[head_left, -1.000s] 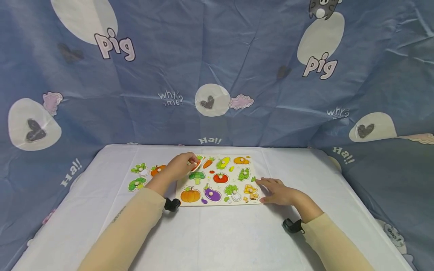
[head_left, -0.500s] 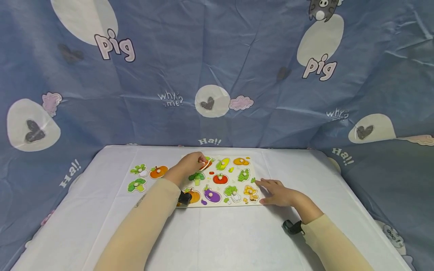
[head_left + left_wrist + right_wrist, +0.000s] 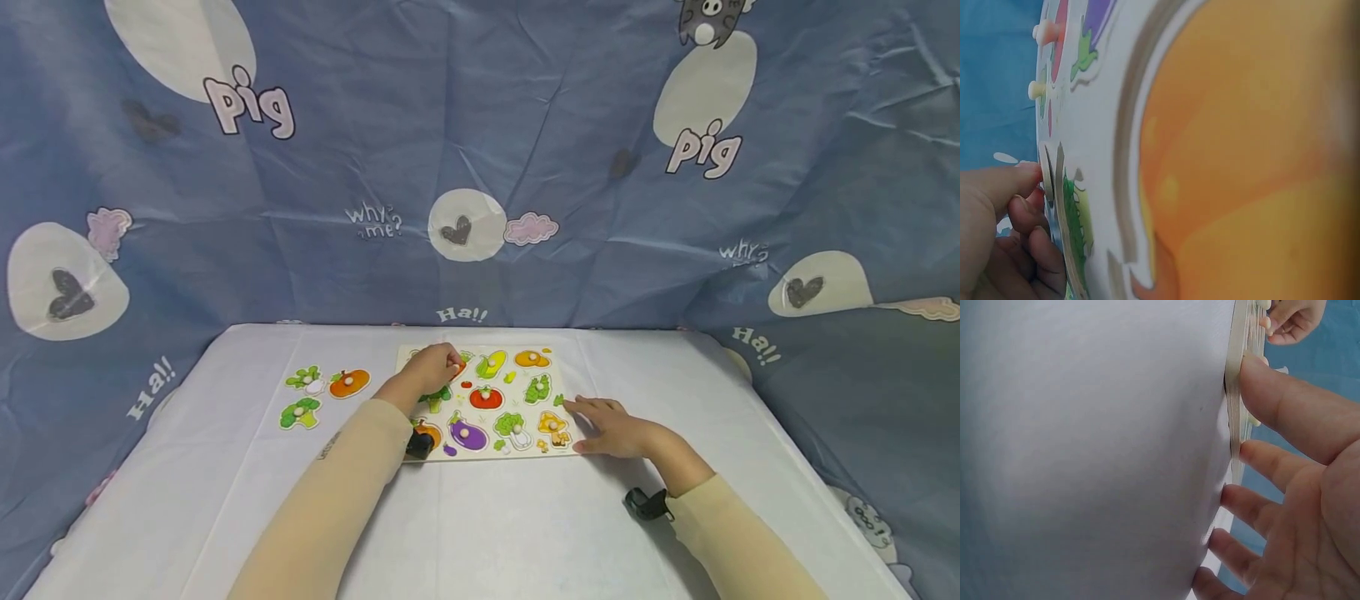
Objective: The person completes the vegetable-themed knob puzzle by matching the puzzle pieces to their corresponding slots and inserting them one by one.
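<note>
In the head view, a white vegetable knob puzzle board [image 3: 487, 455] lies flat on the table. My left hand [image 3: 429, 371] is over its upper left part and pinches an orange puzzle piece [image 3: 460, 367], apparently a carrot, mostly hidden behind the fingers. The left wrist view shows that thin piece [image 3: 1047, 176] tilted on edge against the board, between thumb and fingers. My right hand [image 3: 615, 427] rests at the board's right edge with spread fingers; in the right wrist view its thumb [image 3: 1263, 390] touches the board's side.
Left of the board lie three loose pieces: a leafy white vegetable [image 3: 305, 379], a pumpkin [image 3: 349, 383] and a broccoli [image 3: 300, 412]. Seated pieces include a tomato [image 3: 486, 398], an eggplant [image 3: 468, 435] and corn [image 3: 492, 364]. A blue printed cloth [image 3: 480, 292] hangs behind the table.
My left hand has moved right with the orange piece, from the board's upper left corner to the carrot's place, and lowered slightly. The right hand has stayed still.
</note>
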`<state>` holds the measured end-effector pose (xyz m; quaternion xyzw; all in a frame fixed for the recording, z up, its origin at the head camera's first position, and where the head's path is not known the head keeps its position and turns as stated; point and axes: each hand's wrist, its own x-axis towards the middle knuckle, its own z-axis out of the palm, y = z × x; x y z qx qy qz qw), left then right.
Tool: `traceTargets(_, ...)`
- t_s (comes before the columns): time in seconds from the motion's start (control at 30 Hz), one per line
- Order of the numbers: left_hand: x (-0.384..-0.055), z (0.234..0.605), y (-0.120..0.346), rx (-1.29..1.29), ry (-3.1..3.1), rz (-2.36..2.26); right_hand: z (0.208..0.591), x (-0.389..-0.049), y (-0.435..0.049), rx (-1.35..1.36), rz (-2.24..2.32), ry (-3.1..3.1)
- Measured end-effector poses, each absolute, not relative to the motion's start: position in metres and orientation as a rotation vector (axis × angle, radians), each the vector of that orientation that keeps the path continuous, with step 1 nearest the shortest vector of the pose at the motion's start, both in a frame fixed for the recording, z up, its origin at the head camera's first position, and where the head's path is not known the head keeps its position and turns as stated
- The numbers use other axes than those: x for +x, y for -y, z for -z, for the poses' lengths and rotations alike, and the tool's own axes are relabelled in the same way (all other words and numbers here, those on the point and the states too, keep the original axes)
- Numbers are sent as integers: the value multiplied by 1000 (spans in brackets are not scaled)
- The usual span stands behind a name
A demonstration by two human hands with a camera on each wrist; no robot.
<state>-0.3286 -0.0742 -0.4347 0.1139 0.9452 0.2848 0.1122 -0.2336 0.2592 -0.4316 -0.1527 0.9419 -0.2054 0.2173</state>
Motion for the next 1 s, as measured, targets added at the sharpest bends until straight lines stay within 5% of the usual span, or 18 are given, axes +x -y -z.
traceTargets(1.0, -334, 440, 66, 174, -2809, -941, 431, -234, -261, -434, 550, -2608)
